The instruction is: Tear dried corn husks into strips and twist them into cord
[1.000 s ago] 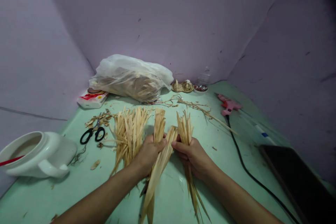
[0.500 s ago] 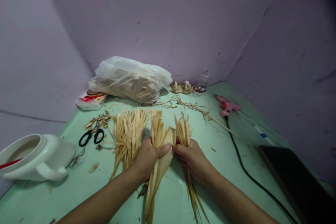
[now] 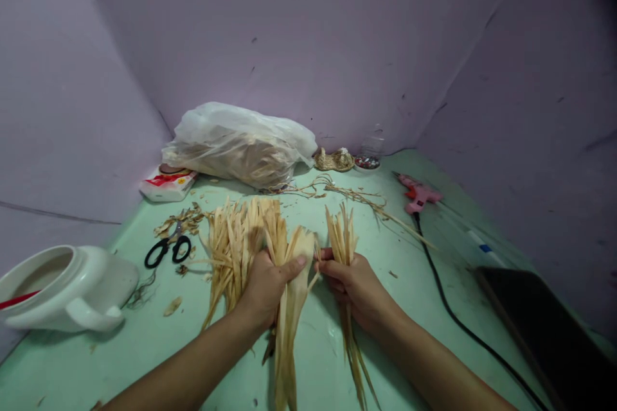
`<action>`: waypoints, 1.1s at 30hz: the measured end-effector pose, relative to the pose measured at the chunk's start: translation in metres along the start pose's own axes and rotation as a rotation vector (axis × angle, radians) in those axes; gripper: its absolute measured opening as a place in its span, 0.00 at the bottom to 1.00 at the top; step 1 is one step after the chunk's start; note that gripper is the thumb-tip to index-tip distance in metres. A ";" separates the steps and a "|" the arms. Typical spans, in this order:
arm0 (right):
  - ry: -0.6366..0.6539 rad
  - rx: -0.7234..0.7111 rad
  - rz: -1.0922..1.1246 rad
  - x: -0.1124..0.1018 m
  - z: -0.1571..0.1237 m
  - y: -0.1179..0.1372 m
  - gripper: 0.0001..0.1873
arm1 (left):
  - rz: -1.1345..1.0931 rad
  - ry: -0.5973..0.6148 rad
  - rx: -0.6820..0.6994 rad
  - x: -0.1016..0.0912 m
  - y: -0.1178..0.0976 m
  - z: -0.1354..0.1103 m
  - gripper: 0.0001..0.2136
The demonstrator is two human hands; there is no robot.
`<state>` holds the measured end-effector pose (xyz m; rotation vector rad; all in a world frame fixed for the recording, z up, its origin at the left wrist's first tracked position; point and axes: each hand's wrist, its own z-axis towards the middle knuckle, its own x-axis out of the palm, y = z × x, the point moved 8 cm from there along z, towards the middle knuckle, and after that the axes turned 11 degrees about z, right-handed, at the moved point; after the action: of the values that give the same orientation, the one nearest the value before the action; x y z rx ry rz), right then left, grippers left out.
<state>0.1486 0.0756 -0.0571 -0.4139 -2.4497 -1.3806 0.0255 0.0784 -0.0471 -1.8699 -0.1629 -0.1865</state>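
Note:
My left hand (image 3: 267,286) grips a wide dried corn husk (image 3: 297,289), thumb pressed on its front, with narrower pieces behind the thumb. A bundle of thin husk strips (image 3: 343,241) is held in my right hand (image 3: 351,282), whose thumb and forefinger also pinch a narrow strip (image 3: 315,273) that is partly split from the husk's right edge. Left of my left hand, a spread of shredded husk strips (image 3: 234,250) lies on the table. Fingers under both bundles are partly hidden.
On the green table (image 3: 202,359) lie black-handled scissors (image 3: 168,249) among husk scraps. At left is a white pot (image 3: 96,289); behind, a plastic bag (image 3: 241,144) of husks. A pink glue gun (image 3: 418,194), its cord, and a dark flat slab (image 3: 540,327) are at right.
My hands have moved slightly apart, the left one shifting left with the husk. A narrow strip now peels away from the husk's right edge, between the hands.

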 end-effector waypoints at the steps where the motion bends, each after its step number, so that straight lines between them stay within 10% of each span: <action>1: 0.023 0.003 0.011 0.001 0.000 0.000 0.13 | -0.001 0.006 0.002 0.000 -0.001 0.000 0.17; 9: 0.162 0.075 0.231 0.004 0.000 0.007 0.07 | 0.050 -0.052 -0.035 -0.009 0.006 0.003 0.22; 17: 0.297 0.035 0.475 -0.016 -0.013 0.071 0.04 | -0.015 -0.065 -0.039 -0.010 0.008 0.003 0.21; 33: 0.159 0.078 -0.032 0.013 -0.008 -0.008 0.17 | 0.044 0.033 0.011 0.001 0.009 0.001 0.20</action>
<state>0.1346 0.0658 -0.0540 -0.2385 -2.3802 -1.2728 0.0280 0.0773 -0.0555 -1.8571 -0.0998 -0.1858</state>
